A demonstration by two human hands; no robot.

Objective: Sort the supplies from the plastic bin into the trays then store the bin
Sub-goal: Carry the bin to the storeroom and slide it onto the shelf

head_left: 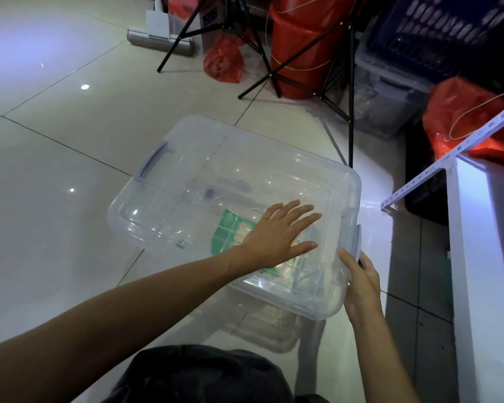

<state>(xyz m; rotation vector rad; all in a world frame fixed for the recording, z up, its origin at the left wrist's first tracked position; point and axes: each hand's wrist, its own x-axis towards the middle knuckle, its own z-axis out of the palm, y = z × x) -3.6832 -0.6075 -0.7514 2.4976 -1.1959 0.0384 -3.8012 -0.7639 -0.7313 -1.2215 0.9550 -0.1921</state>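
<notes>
Bin point(233, 181) tilted, left hand point(277, 234) flat on lid, right hand point(361, 286) fingers gripping latch.

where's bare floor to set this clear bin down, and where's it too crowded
Bare tiled floor lies left of the clear plastic bin, up to the tripod legs. Behind the bin it is crowded: red bucket, red bags, a lidded storage box. Only a narrow strip runs between the bin and the white shelf on the right.

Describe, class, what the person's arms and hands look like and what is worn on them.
Both forearms are bare with no sleeves in view. The left hand and right hand wear no gloves, rings, watch or bracelet. Fingernails look short and unpainted.
</notes>
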